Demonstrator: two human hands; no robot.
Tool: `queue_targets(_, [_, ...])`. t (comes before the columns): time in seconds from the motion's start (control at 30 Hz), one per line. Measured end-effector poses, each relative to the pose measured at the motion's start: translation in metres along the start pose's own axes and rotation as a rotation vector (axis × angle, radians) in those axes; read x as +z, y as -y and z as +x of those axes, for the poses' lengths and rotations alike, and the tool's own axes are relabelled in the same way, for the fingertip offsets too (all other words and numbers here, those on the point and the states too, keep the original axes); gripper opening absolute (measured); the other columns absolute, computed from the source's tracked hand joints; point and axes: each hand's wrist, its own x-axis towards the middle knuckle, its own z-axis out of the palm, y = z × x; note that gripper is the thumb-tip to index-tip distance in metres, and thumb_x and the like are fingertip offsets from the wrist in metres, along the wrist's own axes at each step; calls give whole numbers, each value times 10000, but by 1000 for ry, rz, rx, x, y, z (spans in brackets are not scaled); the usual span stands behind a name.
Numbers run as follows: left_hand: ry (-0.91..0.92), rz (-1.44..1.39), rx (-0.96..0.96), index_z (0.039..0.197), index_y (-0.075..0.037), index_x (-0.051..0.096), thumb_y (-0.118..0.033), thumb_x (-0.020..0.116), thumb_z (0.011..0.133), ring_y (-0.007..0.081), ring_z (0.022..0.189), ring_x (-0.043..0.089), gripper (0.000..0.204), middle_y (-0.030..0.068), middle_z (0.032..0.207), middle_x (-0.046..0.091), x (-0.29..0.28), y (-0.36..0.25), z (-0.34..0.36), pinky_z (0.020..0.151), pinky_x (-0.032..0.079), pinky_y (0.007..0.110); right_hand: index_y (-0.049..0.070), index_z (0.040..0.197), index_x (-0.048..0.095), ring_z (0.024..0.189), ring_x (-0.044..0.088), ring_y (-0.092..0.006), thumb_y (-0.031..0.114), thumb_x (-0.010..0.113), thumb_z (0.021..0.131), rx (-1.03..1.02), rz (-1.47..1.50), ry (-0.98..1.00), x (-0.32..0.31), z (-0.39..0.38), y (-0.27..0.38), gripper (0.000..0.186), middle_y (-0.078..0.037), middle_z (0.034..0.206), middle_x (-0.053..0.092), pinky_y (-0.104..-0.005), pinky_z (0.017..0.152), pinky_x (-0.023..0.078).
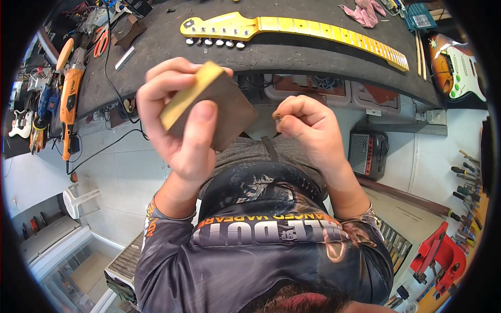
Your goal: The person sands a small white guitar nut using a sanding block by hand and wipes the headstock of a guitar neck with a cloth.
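My left hand (pixel 177 135) grips a rectangular block (pixel 229 117) with a dark grey-brown face and a yellow edge, held tilted above my lap, thumb on the dark face and fingers round the far side. My right hand (pixel 308 130), beside it on the right, is closed with thumb and forefinger pinched on a small brownish piece (pixel 277 117), too small to make out clearly. Beyond both hands a yellow guitar neck (pixel 323 31) with tuners along its headstock lies on the dark bench (pixel 146 78).
Power tools and cables (pixel 70 99) crowd the bench's left. A sunburst guitar body (pixel 459 73), pink cloth (pixel 362 13) and thin rods (pixel 421 52) are at right. Below are a small amplifier (pixel 365 151), white stool (pixel 81 201) and red clamp-like tool (pixel 438 253).
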Motion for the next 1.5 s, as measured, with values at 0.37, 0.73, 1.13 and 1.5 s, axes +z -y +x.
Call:
queue_targets(0.37, [211,201,0,1198,-16,647,-15,758,900,249,1090,622,318,166,1232,610,12,7,-4,970,512,378,-32,1105,748,905,688,-140,25,770,1017,-291,-637,29,5,4,-1,107,-54,976,746,-297,811,557])
queue_targets(0.73, [-24,-9,-238,1338,-1,567,-72,625,1017,378,1190,708,334,161,1335,563,-4,13,-2,1014,592,466,41,1186,705,808,558,-117,337,764,1056,59,782,193,-8,4,-27,329,-21,946,658,-314,785,437])
queue_targets(1.13, [40,-134,-446,1214,-35,623,-92,741,985,157,1176,572,264,60,1245,593,-8,39,-22,1062,453,320,-2,1036,694,763,600,-151,149,633,1047,-275,-601,-203,-49,86,39,163,-59,862,681,-301,706,488])
queue_targets(1.5, [270,167,-375,1188,-29,661,-42,785,904,278,1124,622,310,134,1213,613,-21,49,-34,1014,499,386,-22,1083,787,965,783,-289,158,745,959,17,-1393,30,-121,275,43,222,-167,1018,816,-397,899,595])
